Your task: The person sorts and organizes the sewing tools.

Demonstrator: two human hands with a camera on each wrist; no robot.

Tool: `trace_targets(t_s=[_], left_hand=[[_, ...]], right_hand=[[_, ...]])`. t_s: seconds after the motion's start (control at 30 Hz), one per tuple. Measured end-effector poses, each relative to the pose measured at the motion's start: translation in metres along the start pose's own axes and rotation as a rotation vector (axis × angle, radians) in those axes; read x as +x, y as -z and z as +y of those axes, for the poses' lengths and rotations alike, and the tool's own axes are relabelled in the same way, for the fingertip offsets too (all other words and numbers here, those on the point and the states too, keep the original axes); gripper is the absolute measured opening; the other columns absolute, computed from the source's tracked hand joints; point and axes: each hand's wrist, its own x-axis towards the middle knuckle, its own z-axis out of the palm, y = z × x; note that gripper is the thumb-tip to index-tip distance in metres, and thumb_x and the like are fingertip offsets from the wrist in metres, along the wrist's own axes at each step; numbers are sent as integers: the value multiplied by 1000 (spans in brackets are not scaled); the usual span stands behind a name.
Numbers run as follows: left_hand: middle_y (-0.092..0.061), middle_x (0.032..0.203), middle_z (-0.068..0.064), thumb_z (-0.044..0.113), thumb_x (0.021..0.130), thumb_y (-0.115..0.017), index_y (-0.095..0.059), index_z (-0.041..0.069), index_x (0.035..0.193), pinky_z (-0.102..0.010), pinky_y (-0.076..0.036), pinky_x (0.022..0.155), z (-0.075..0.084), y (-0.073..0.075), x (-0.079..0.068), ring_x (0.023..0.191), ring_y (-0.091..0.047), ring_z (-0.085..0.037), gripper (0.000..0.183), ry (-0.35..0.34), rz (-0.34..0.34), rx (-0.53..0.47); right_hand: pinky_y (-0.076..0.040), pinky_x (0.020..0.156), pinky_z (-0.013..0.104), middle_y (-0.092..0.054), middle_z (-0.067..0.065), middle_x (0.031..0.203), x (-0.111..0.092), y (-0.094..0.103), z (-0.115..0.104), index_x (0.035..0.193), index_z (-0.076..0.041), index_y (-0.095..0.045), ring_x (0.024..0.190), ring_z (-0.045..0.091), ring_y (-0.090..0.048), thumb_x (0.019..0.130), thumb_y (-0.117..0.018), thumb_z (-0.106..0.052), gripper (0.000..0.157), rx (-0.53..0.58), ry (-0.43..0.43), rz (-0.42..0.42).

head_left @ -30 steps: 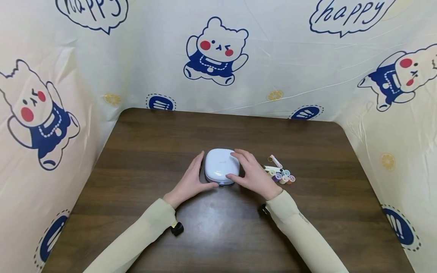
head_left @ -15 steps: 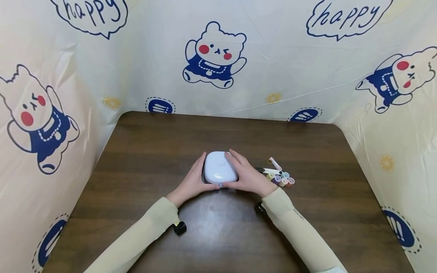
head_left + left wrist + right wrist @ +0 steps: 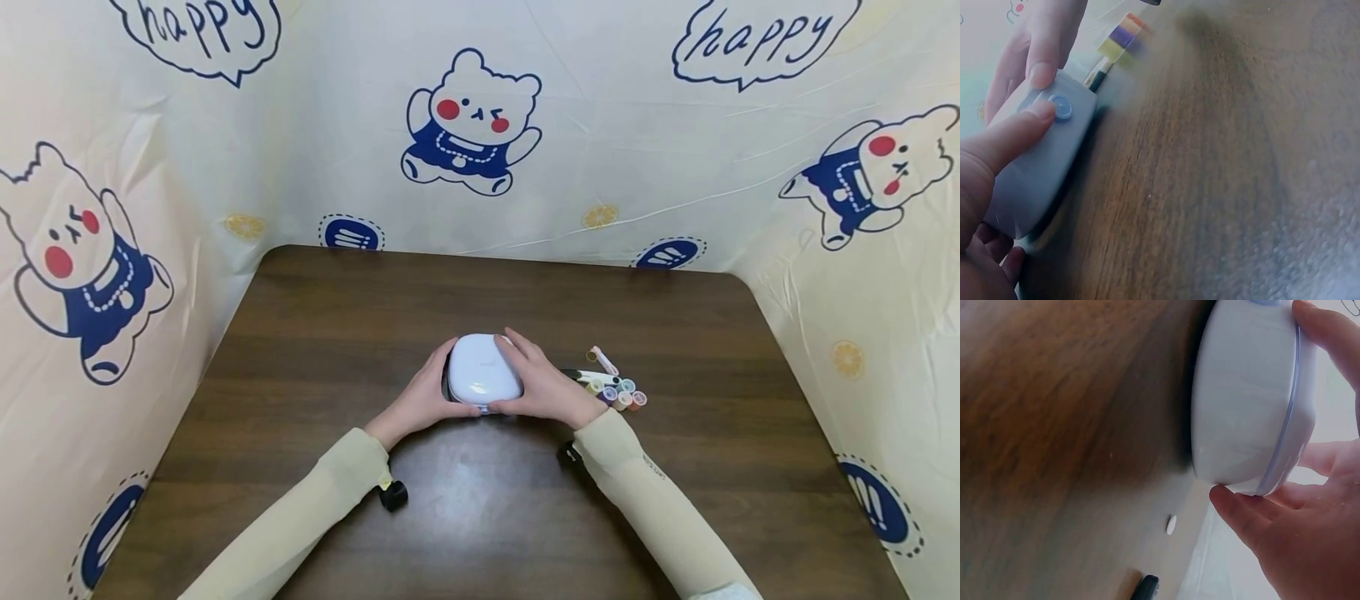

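Observation:
A white, rounded-square lidded case (image 3: 480, 371) lies near the middle of the table, its lid down. My left hand (image 3: 418, 402) holds its left side, and my right hand (image 3: 551, 392) grips the right side. Both thumbs meet the front edge, close to a round blue button (image 3: 1060, 108) seen in the left wrist view. From the right wrist view, fingers (image 3: 1235, 512) curl against the case's side wall (image 3: 1241, 400), and a thin seam runs below the lid. The fingers on the case's far side are partly hidden.
Several small coloured thread spools (image 3: 624, 395) stand clustered right of my right hand. By them lie a slim white-and-black tool (image 3: 597, 377) and a small pale pinkish stick (image 3: 603, 361). The brown wooden table (image 3: 360, 300) is bordered by a printed curtain (image 3: 300, 108).
My right hand has shifted from resting over the lid to gripping the case's right side, its thumb now at the front edge. Over the last half second little has moved.

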Motion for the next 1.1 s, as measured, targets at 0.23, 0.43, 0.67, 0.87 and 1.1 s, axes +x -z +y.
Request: trace_targets(t_s=[0.23,0.43,0.67,0.87,1.1], left_hand=[[-26,168,-17,38,75,-96,-16,10,166,-56,-32,119,0,2,0,150,-34,-35,124,10,-13,-12],[-25,168,-17,35,75,-96,-16,10,166,-56,-31,120,1,2,0,151,-33,-34,123,15,-17,-19],[-25,168,-17,34,76,-96,-15,9,166,-55,-31,120,2,1,-2,151,-33,-34,123,24,-19,-29],[-27,167,-18,32,76,-96,-16,8,165,-53,-34,119,2,2,-2,148,-37,-34,123,19,-18,-29],[-27,167,-17,31,76,-96,-16,8,165,-53,-32,121,1,3,-2,150,-34,-34,122,10,-18,-28]], right_hand=[[-46,109,51,-35,20,158,6,-2,3,162,-5,-32,139,37,-38,79,-88,-46,108,-30,30,39],[-46,108,50,-38,18,155,7,-4,5,161,-5,-35,136,35,-39,78,-89,-48,107,-25,35,54],[-46,108,49,-39,16,156,7,-4,6,160,-7,-36,137,34,-39,79,-88,-49,106,-31,50,57],[-46,108,49,-40,16,155,7,-4,8,160,-8,-37,137,33,-40,79,-88,-51,105,-30,49,69],[-46,108,50,-39,16,157,7,-1,7,160,-8,-38,138,34,-40,79,-88,-49,104,3,33,61]])
